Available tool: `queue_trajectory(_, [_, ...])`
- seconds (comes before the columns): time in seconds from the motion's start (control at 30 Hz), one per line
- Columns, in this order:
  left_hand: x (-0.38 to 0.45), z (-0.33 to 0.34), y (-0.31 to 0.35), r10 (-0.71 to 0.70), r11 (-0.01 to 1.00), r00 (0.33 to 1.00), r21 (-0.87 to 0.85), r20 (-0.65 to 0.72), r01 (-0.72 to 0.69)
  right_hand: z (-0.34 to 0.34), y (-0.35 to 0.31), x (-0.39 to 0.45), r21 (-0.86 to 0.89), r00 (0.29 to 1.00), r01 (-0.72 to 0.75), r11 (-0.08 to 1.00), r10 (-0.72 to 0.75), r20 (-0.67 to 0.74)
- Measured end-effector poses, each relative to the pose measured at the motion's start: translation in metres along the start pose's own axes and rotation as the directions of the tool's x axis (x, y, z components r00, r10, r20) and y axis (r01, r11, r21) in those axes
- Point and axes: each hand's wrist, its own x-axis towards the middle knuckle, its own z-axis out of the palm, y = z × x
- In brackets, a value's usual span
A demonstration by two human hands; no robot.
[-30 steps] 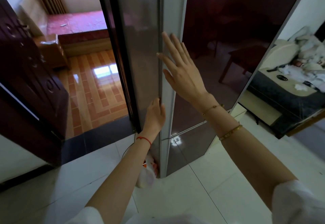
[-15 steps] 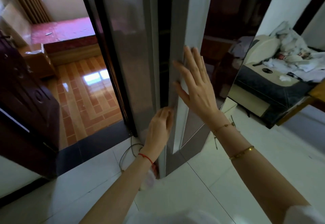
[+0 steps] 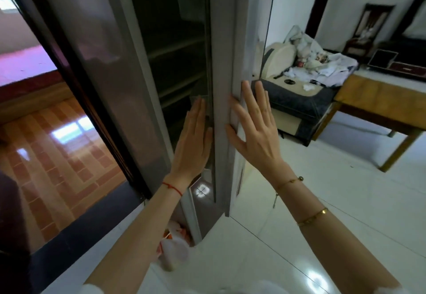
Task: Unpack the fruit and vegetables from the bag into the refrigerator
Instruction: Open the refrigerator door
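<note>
Daylit, soft blur; glare on floor tiles (image 3: 315, 277); wide-angle edges bend.

There is a single view, from a wide-angle camera on the person's head. It looks forward and down, close up against the edge of the refrigerator door (image 3: 222, 100), so near that the door's top runs out of frame. Both forearms reach up from the bottom edge. Straight lines bow toward the frame's sides. The white tiled floor (image 3: 288, 213) fills the lower right corner, a doorway the left edge.
</note>
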Motion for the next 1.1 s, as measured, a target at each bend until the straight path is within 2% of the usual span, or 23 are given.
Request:
queue_trajectory(0.17, [0.013, 0.016, 0.013, 0.086, 0.996, 0.995, 0.005, 0.059, -0.087, -0.029, 0.022, -0.023, -0.133, 1.0, -0.029, 0.991, 0.029, -0.003])
queue_trajectory(0.4, [0.017, 0.042, 0.035, 0.241, 0.954, 0.963, 0.151, 0.12, -0.258, -0.071, 0.056, -0.052, -0.267, 0.993, -0.111, 0.957, 0.118, 0.012])
queue_trajectory(0.47, [0.02, 0.048, 0.042, 0.291, 0.94, 0.945, 0.137, 0.152, -0.312, -0.081, 0.067, -0.06, -0.29, 0.989, -0.137, 0.947, 0.145, 0.006])
queue_trajectory(0.6, [0.032, 0.063, 0.059, 0.301, 0.95, 0.936, 0.032, 0.183, -0.312, -0.101, 0.091, -0.074, -0.335, 0.975, -0.214, 0.918, 0.222, -0.015])
queue_trajectory(0.73, [0.041, 0.084, 0.078, 0.346, 0.935, 0.905, -0.004, 0.25, -0.356, -0.12, 0.116, -0.082, -0.377, 0.954, -0.29, 0.88, 0.295, -0.047])
queue_trajectory(0.9, [0.054, 0.125, 0.102, 0.428, 0.901, 0.868, -0.041, 0.25, -0.432, -0.14, 0.156, -0.093, -0.391, 0.917, -0.39, 0.834, 0.389, -0.084])
queue_trajectory(1.1, [0.073, 0.177, 0.135, 0.506, 0.856, 0.838, 0.003, 0.204, -0.517, -0.16, 0.215, -0.101, -0.357, 0.908, -0.409, 0.84, 0.412, -0.072])
